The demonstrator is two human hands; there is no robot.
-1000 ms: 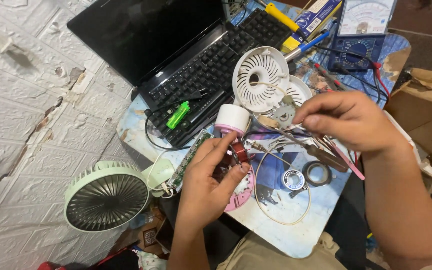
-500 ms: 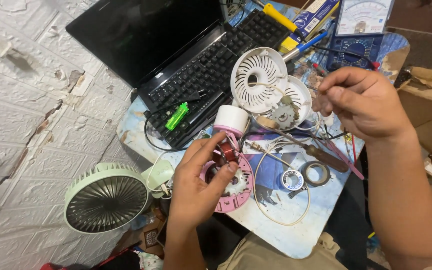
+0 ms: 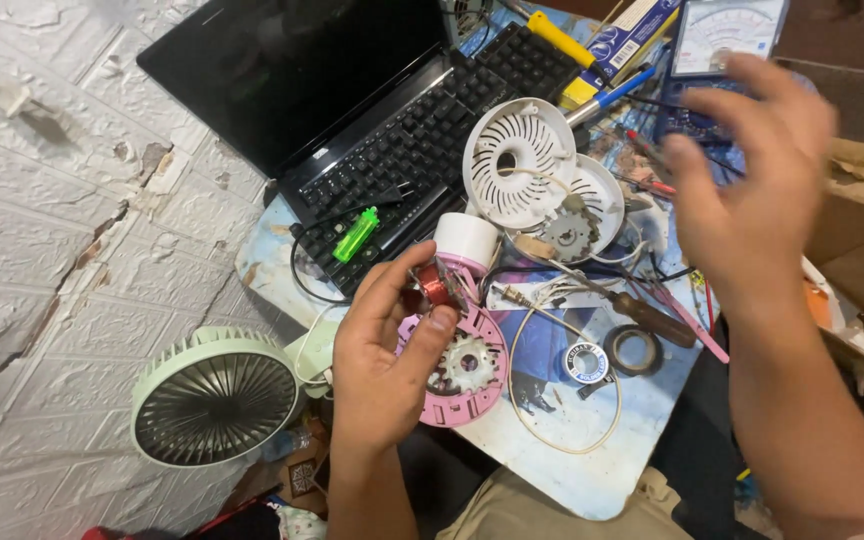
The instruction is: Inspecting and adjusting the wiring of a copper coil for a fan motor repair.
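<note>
Copper-wound motor coil [image 3: 435,285] sits pinched in the left hand [image 3: 382,355] fingers, above the pink fan housing [image 3: 462,368] on the tabletop [image 3: 562,470]. Housing is open; white grilles [image 3: 519,163] lie detached. Right hand [image 3: 752,190] hovers, fingers spread, empty.

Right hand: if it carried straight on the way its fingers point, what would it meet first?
Probably the multimeter: the right hand points up and away towards it, though blur and unclear height make this uncertain.

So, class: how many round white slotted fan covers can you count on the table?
2: one white fan cover leans upright by the laptop keyboard; the second cover lies just right of it, partly overlapped. Others may be hidden under the clutter.
</note>
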